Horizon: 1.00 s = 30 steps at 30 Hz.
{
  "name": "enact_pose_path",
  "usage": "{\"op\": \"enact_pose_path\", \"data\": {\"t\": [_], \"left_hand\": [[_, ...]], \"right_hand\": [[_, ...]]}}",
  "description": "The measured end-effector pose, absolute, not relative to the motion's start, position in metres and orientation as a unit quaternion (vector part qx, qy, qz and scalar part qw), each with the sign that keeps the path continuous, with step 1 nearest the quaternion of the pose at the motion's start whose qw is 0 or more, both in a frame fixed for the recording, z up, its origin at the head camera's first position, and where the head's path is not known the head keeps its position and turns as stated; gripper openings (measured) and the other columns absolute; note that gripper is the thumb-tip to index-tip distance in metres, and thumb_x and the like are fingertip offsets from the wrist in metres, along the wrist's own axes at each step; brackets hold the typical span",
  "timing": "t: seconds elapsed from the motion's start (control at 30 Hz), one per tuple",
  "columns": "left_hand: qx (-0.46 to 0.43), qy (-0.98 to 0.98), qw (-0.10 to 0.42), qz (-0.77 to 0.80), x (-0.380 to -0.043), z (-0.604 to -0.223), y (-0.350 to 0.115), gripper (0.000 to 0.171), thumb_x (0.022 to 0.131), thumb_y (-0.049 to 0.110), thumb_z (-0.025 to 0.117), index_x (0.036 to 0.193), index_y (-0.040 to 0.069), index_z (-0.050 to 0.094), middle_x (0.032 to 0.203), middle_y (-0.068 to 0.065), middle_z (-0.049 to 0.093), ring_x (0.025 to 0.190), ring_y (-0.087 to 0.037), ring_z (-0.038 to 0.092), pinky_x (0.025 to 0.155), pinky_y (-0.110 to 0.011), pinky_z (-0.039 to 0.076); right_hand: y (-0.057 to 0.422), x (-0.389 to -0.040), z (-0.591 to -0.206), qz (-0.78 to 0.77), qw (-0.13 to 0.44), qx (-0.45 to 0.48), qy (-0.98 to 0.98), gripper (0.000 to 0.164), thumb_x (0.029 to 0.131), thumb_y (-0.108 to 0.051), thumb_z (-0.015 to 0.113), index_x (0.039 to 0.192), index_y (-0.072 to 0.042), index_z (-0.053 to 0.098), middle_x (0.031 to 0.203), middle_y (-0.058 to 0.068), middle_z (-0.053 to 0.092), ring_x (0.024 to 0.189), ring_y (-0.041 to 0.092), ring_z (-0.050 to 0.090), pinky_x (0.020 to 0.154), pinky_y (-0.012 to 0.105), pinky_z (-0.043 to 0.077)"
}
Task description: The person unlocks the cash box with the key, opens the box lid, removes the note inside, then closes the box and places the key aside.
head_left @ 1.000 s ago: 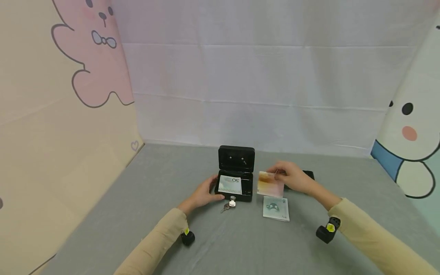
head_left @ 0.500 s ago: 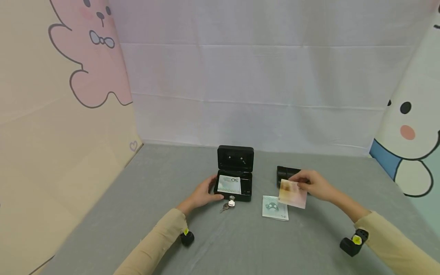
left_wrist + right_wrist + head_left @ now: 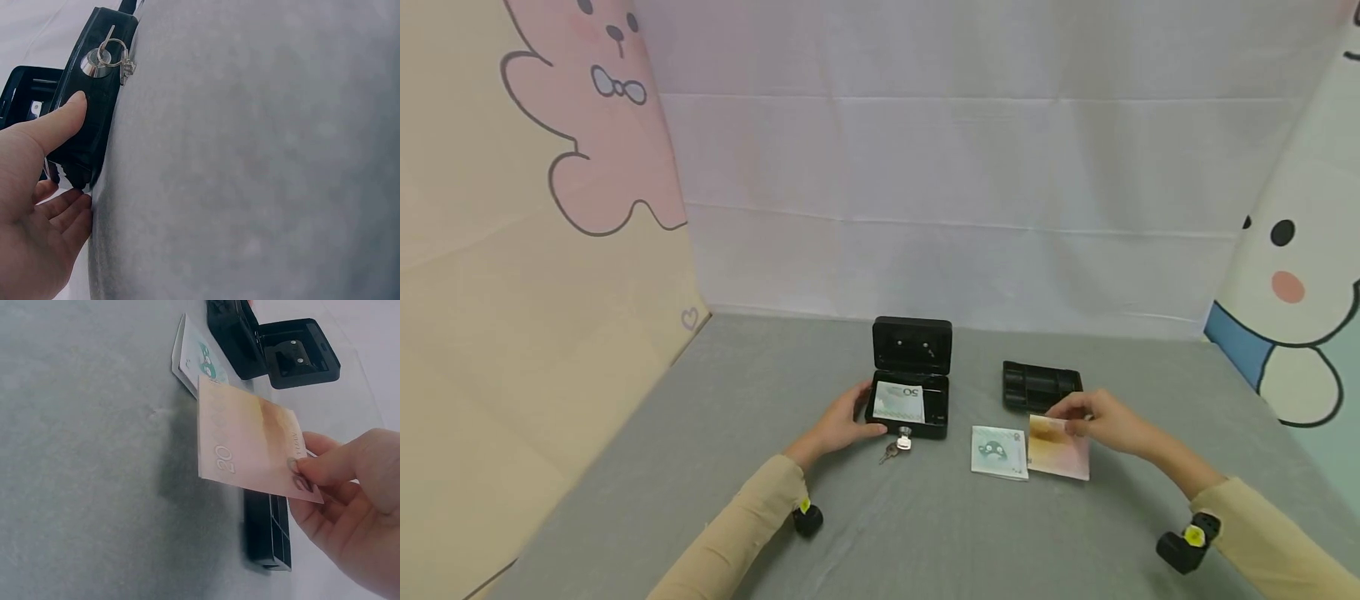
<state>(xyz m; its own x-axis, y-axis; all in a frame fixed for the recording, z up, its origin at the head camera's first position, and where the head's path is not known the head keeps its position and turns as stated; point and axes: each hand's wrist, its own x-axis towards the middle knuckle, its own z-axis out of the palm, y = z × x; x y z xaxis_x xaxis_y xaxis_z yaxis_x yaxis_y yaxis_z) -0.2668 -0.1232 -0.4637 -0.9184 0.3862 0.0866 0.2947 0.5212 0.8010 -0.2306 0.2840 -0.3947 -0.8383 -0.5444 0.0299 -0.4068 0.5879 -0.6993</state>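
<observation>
An open black cash box [image 3: 936,427] stands mid-table with its lid raised. A greenish banknote [image 3: 898,402] marked 50 lies in it. My left hand [image 3: 842,421] holds the box's front left corner, thumb on the front face and fingers along the side. A lock with a key ring and keys [image 3: 125,65] sits on that front. My right hand [image 3: 1101,423] pinches an orange-pink banknote [image 3: 240,434] marked 20 by its edge, above the cloth. Left of it lies a folded pale green note [image 3: 998,452] with a cartoon face.
Behind the right hand lies a black compartment tray [image 3: 1037,385]. A grey cloth [image 3: 775,358] covers the table. A white curtain [image 3: 955,200] hangs at the back, with cartoon-printed panels on both sides.
My right hand has carried the orange-pink banknote rightward and toward me, from beside the box to right of the pale green note. The black tray is now uncovered. The left hand stays put.
</observation>
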Motion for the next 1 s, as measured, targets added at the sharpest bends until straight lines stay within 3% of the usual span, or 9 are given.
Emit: {"op": "enact_pose_path", "data": {"t": [0.33, 0.7, 1.0], "left_hand": [[0.195, 0.873, 0.049, 0.445, -0.264, -0.462, -0.123, 0.081, 0.075, 0.021, 0.075, 0.137, -0.006, 0.029, 0.134, -0.022, 0.041, 0.125, -0.033, 0.038, 0.104, -0.041, 0.034], [0.190, 0.874, 0.056, 0.443, -0.264, -0.462, -0.124, 0.082, 0.075, 0.023, 0.075, 0.138, -0.005, 0.029, 0.134, -0.021, 0.041, 0.125, -0.033, 0.038, 0.104, -0.041, 0.033], [0.203, 0.871, 0.044, 0.445, -0.265, -0.462, -0.123, 0.079, 0.076, 0.019, 0.075, 0.137, -0.005, 0.031, 0.131, -0.020, 0.045, 0.123, -0.032, 0.041, 0.104, -0.041, 0.034]], "right_hand": [[0.289, -0.231, -0.409, -0.385, 0.156, -0.250, 0.875, 0.021, 0.082, 0.005, 0.055, 0.102, 0.007, 0.063, 0.099, 0.017, 0.063, 0.076, 0.007, 0.052, 0.058, 0.023, 0.050], [0.294, -0.237, -0.434, -0.383, 0.128, -0.261, 0.877, 0.020, 0.078, 0.010, 0.055, 0.096, 0.011, 0.063, 0.083, 0.011, 0.064, 0.063, 0.001, 0.047, 0.050, 0.020, 0.045], [0.292, -0.235, -0.438, -0.365, 0.101, -0.235, 0.895, 0.019, 0.079, 0.006, 0.058, 0.097, 0.008, 0.064, 0.090, 0.012, 0.064, 0.072, 0.004, 0.051, 0.058, 0.020, 0.047]]}}
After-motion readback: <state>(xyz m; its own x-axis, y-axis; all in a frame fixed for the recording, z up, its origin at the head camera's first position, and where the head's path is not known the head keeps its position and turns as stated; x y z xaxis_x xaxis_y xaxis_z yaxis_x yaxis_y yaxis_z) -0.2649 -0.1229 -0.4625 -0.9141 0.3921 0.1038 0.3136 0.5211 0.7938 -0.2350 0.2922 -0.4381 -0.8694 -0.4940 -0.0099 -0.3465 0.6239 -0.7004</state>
